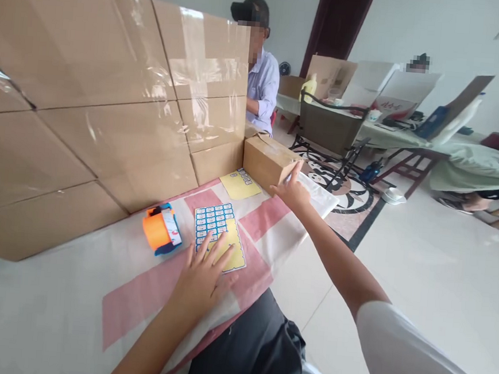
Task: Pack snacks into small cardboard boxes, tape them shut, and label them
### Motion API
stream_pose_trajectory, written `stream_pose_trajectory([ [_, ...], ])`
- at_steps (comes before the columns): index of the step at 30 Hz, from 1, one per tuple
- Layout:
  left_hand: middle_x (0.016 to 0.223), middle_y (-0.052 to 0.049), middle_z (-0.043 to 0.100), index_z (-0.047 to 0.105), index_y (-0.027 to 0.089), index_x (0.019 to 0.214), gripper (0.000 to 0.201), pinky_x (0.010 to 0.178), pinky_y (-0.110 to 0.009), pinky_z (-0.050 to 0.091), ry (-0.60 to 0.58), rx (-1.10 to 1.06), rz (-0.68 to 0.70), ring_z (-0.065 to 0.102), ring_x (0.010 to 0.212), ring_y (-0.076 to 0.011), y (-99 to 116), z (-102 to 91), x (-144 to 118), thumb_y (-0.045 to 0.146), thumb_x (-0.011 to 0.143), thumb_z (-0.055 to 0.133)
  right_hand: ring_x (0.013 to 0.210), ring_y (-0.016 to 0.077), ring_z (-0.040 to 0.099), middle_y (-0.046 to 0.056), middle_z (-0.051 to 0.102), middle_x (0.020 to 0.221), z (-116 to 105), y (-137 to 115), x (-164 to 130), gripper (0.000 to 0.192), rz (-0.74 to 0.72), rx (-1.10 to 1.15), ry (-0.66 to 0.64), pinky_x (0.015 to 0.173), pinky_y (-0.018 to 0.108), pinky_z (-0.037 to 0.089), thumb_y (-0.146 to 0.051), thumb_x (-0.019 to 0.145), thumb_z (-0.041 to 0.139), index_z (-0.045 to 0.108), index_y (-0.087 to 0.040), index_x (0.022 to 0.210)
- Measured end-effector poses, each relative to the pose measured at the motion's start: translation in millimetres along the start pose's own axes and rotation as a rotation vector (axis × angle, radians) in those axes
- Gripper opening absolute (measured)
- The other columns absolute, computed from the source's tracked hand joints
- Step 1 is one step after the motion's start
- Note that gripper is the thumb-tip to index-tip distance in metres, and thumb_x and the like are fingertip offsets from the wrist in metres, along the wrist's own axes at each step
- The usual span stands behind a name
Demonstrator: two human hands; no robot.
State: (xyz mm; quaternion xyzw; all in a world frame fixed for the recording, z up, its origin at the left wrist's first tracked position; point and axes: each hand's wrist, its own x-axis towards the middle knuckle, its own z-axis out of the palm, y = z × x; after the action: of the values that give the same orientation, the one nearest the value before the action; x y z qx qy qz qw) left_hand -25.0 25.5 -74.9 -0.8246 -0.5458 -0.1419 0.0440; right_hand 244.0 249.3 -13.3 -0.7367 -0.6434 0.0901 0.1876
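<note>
My left hand (203, 275) lies flat, fingers spread, on a blue and yellow sticker sheet (218, 230) on the table. My right hand (291, 188) reaches far forward and touches the near corner of a small cardboard box (265, 160) at the table's far end. A second yellow sheet (240, 184) lies just in front of that box. An orange tape dispenser (161, 229) sits to the left of my left hand.
A wall of taped cardboard boxes (96, 100) runs along the left of the white and pink tablecloth (50, 298). A seated person (260, 78) is behind it. A chair (329, 130) and another table with open cartons (395, 95) stand at the right.
</note>
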Motion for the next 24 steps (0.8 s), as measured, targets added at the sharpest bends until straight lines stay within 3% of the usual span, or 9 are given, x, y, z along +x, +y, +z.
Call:
stream_pose_trajectory([
  [2, 0.166, -0.003, 0.037, 0.049, 0.032, 0.155, 0.055, 0.12, -0.067, 0.033, -0.006, 0.003, -0.041, 0.034, 0.154, -0.0402, -4.3, 1.5, -9.3, 0.048, 0.103, 0.042, 0.117, 0.046, 0.065, 0.032, 0.066, 0.126, -3.1, -9.7, 3.8, 0.12, 0.007, -0.08, -0.096, 0.098, 0.059, 0.046, -0.068, 0.089, 0.065, -0.01, -0.011, 0.165],
  [5, 0.164, -0.003, 0.042, 0.049, 0.033, 0.155, 0.054, 0.121, -0.063, 0.034, -0.001, -0.016, -0.067, 0.037, 0.152, -0.0372, -7.3, 4.8, -14.0, 0.048, 0.103, 0.044, 0.135, 0.0471, 0.053, 0.027, 0.056, 0.146, -2.6, 7.3, -5.2, 0.099, -0.078, -0.089, -0.149, 0.106, 0.06, 0.041, -0.065, 0.091, 0.062, 0.012, -0.024, 0.167],
  [7, 0.163, -0.003, 0.044, 0.05, 0.032, 0.154, 0.053, 0.123, -0.061, 0.033, -0.005, -0.032, -0.059, 0.038, 0.153, -0.035, -8.5, 7.2, -14.8, 0.047, 0.103, 0.044, 0.151, 0.0456, 0.035, 0.025, 0.033, 0.165, 2.5, 21.1, -3.9, 0.111, -0.143, 0.021, -0.115, 0.114, 0.059, 0.035, -0.067, 0.086, 0.065, 0.004, -0.024, 0.167],
  [10, 0.164, -0.002, 0.043, 0.048, 0.031, 0.155, 0.054, 0.123, -0.059, 0.033, -0.034, -0.052, -0.041, 0.034, 0.155, -0.0336, -9.7, 7.6, -15.6, 0.047, 0.104, 0.044, 0.16, 0.0373, 0.01, 0.025, 0.004, 0.173, 11.7, 24.0, 22.4, 0.138, -0.284, 0.237, 0.016, 0.122, 0.052, 0.028, -0.064, 0.078, 0.073, -0.024, -0.013, 0.161],
  [12, 0.165, -0.001, 0.042, 0.047, 0.032, 0.156, 0.053, 0.123, -0.06, 0.034, -0.054, -0.057, -0.038, 0.033, 0.155, -0.0333, -10.1, 5.8, -16.0, 0.044, 0.105, 0.043, 0.158, 0.0355, 0.013, 0.028, 0.009, 0.17, 15.0, 20.0, 47.9, 0.137, -0.305, 0.306, 0.105, 0.122, 0.048, 0.028, -0.057, 0.079, 0.073, -0.027, -0.009, 0.159],
  [14, 0.165, 0.001, 0.041, 0.049, 0.032, 0.154, 0.05, 0.122, -0.06, 0.035, -0.061, -0.052, -0.037, 0.034, 0.155, -0.0333, -10.2, 4.2, -16.3, 0.042, 0.105, 0.042, 0.151, 0.0357, 0.026, 0.029, 0.023, 0.161, 14.6, 20.4, 67.6, 0.129, -0.264, 0.338, 0.153, 0.12, 0.047, 0.03, -0.052, 0.081, 0.071, -0.02, -0.007, 0.161],
  [17, 0.163, 0.001, 0.043, 0.051, 0.032, 0.153, 0.05, 0.119, -0.061, 0.039, -0.043, -0.041, -0.027, 0.038, 0.153, -0.0341, -9.7, 4.7, -16.3, 0.043, 0.105, 0.042, 0.142, 0.0364, 0.036, 0.025, 0.035, 0.149, 11.0, 31.7, 75.3, 0.123, -0.204, 0.348, 0.193, 0.117, 0.05, 0.034, -0.053, 0.081, 0.07, -0.009, -0.009, 0.164],
  [22, 0.163, 0.001, 0.043, 0.049, 0.031, 0.154, 0.052, 0.118, -0.061, 0.041, 0.004, -0.052, -0.024, 0.04, 0.152, -0.035, -9.2, 8.2, -14.9, 0.045, 0.105, 0.045, 0.146, 0.0387, 0.033, 0.027, 0.03, 0.154, 23.0, 31.5, 70.5, 0.127, -0.186, 0.234, 0.378, 0.117, 0.052, 0.034, -0.053, 0.079, 0.073, -0.012, -0.012, 0.165],
  [24, 0.164, 0.001, 0.042, 0.048, 0.031, 0.155, 0.052, 0.118, -0.06, 0.041, 0.005, -0.05, -0.017, 0.04, 0.152, -0.0344, -9.2, 7.9, -15.1, 0.044, 0.105, 0.044, 0.15, 0.0377, 0.029, 0.033, 0.021, 0.162, 32.8, 12.9, 80.3, 0.129, -0.212, 0.176, 0.274, 0.116, 0.049, 0.035, -0.054, 0.082, 0.071, -0.018, -0.007, 0.163],
])
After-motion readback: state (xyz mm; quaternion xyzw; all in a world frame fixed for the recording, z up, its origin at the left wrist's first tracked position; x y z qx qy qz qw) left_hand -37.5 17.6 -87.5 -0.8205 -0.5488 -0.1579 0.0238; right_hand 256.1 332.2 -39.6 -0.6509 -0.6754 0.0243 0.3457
